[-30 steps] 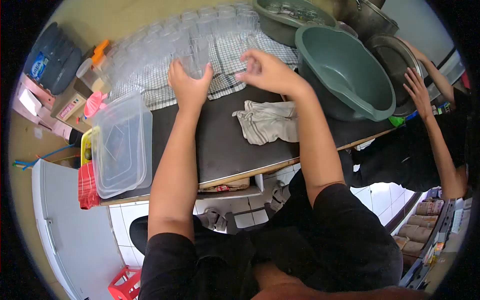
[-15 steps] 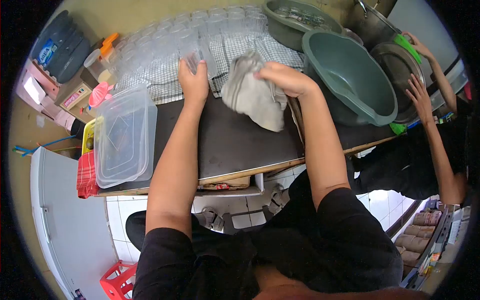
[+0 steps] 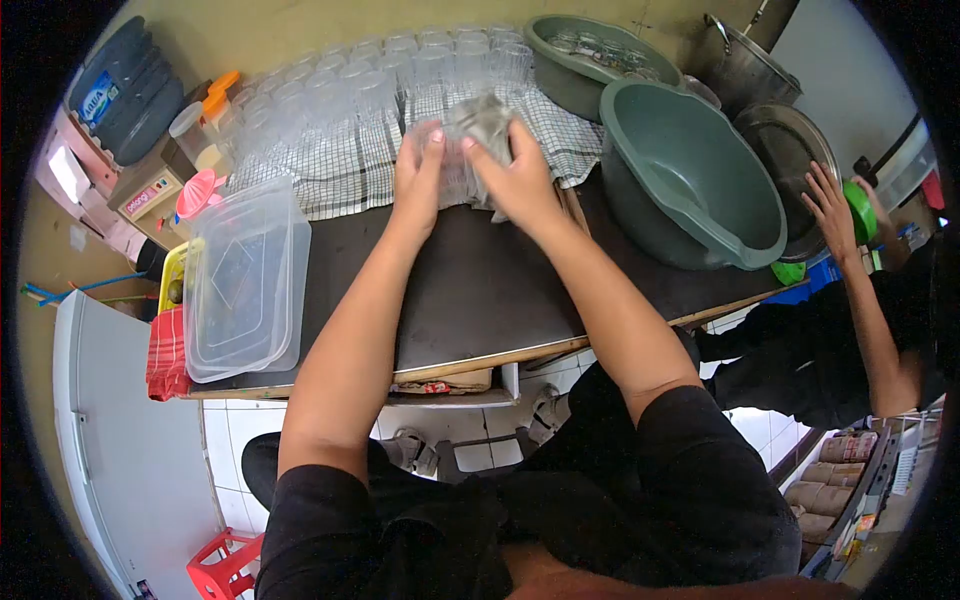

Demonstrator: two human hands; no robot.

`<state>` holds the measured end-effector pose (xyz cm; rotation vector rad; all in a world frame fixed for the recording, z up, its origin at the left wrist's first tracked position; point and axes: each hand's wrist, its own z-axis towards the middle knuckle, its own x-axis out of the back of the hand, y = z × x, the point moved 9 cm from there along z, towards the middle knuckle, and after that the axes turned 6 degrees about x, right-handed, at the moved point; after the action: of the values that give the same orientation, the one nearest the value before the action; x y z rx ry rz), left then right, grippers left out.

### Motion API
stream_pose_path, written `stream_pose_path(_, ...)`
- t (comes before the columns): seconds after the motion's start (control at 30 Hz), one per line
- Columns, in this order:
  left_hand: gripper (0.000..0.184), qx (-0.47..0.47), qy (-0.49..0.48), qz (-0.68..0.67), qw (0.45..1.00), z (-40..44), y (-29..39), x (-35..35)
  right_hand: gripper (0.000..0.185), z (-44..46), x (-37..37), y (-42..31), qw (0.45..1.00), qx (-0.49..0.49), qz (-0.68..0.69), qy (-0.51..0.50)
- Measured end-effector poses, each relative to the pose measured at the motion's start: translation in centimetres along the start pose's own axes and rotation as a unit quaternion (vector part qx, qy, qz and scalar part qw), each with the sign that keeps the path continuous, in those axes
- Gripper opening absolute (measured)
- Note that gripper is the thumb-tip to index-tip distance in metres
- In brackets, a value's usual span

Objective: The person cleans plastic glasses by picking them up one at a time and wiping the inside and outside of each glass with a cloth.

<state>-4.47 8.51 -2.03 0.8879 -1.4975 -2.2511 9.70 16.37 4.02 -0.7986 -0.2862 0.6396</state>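
Observation:
My left hand (image 3: 417, 182) is closed around a clear drinking glass (image 3: 454, 182), held just above the near edge of the checked cloth (image 3: 340, 185). A crumpled grey cloth (image 3: 484, 122) is gripped in my right hand (image 3: 516, 180), its fabric pressed against the glass. The fingers of both hands are partly hidden behind the glass and the cloth. Behind my hands, several upside-down clear glasses (image 3: 375, 92) stand in rows on the checked cloth.
A green basin (image 3: 690, 190) stands to the right, with another basin (image 3: 575, 85) of glasses behind it. At far right a co-worker's hand (image 3: 828, 205) touches a metal lid (image 3: 790, 150). A clear plastic box (image 3: 245, 290) sits at the left edge of the dark table (image 3: 470, 300).
My hands have come together, bringing the grey cloth left onto the glass. At right, the co-worker's green item has moved down from the lid's upper edge.

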Motion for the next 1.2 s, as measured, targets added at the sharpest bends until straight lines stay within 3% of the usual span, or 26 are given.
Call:
stream_pose_path(0.03, 0.046, -0.048, 0.035, 0.079, 0.995, -0.4, 1.1, -0.1, 0.034, -0.5, -0.9, 0.2, 1.000, 0.014, -0.015, -0.022)
stream_pose_path(0.1, 0.049, -0.039, 0.049, 0.098, 0.993, -0.1, 0.5, 0.8, 0.034, -1.1, -1.5, -0.4, 0.998, 0.030, -0.030, -0.045)
stream_pose_path(0.17, 0.046, 0.013, 0.060, 0.015, 0.998, 0.0, -0.8, 1.7, 0.028, -1.7, -2.3, 0.6, 0.994, -0.050, -0.007, -0.096)
stream_pose_path(0.33, 0.042, 0.057, 0.073, -0.015, 0.996, 0.1, -1.4, 1.8, 0.035, -1.1, -1.3, 0.9, 0.995, -0.052, 0.006, -0.084)
stream_pose_path(0.4, 0.041, 0.058, 0.077, -0.047, 0.994, 0.4, -1.7, 2.2, 0.048, -1.0, -1.2, 1.9, 0.966, -0.143, 0.032, -0.212)
stream_pose_path(0.43, 0.041, 0.046, 0.057, -0.078, 0.994, 0.8, -2.1, 2.3, 0.055, -0.3, -0.1, 4.2, 0.948, -0.219, 0.106, -0.204)
stream_pose_path(0.47, 0.042, 0.037, 0.036, -0.109, 0.993, 1.2, -3.0, 2.8, 0.047, 1.1, 1.4, 3.8, 0.957, -0.216, 0.134, -0.140)
stream_pose_path(0.5, 0.054, 0.015, -0.002, 0.002, 1.000, 1.8, -2.5, 2.5, 0.042, 2.0, 3.1, 3.6, 0.961, -0.213, 0.161, -0.074)
stream_pose_path(0.53, 0.062, 0.128, -0.034, -0.189, 0.973, 2.1, -4.5, 2.4, 0.042, 2.3, 4.2, 3.8, 0.961, -0.215, 0.158, -0.074)
stream_pose_path(0.57, 0.069, 0.232, -0.066, -0.371, 0.897, 1.9, -4.7, 0.7, 0.038, 2.8, 5.0, 3.9, 0.947, -0.217, 0.219, -0.087)
stream_pose_path(0.6, 0.069, 0.235, -0.068, -0.374, 0.895, 2.7, -5.9, 1.6, 0.040, 2.8, 5.2, 3.5, 0.930, -0.219, 0.279, -0.099)
stream_pose_path(0.67, 0.078, 0.236, -0.232, -0.492, 0.805, 2.6, -4.8, -0.4, 0.039, 2.4, 5.7, 3.5, 0.945, -0.228, 0.221, -0.073)
stream_pose_path(0.7, 0.078, 0.235, -0.234, -0.495, 0.803, 2.5, -4.3, -1.0, 0.041, 2.5, 5.9, 3.3, 0.957, -0.231, 0.166, -0.050)
stream_pose_path(0.77, 0.076, 0.253, -0.048, -0.383, 0.887, 2.4, -5.8, 1.0, 0.041, 2.3, 5.4, 2.7, 0.958, -0.232, 0.155, -0.060)
stream_pose_path(0.8, 0.076, 0.241, -0.093, -0.407, 0.876, 2.9, -5.8, 0.9, 0.041, 2.3, 5.2, 2.6, 0.964, -0.225, 0.122, -0.071)
stream_pose_path(1.03, 0.073, 0.260, -0.094, -0.414, 0.867, 3.4, -7.0, 1.4, 0.041, 1.9, 5.0, 3.3, 0.962, -0.241, 0.079, -0.101)
stream_pose_path(1.07, 0.072, 0.243, -0.218, -0.471, 0.820, 3.0, -5.8, 0.2, 0.041, 1.8, 5.0, 3.4, 0.962, -0.243, 0.071, -0.106)
stream_pose_path(1.2, 0.070, 0.239, -0.210, -0.479, 0.818, 3.5, -6.5, 0.8, 0.040, 1.6, 4.6, 3.5, 0.961, -0.246, 0.061, -0.114)
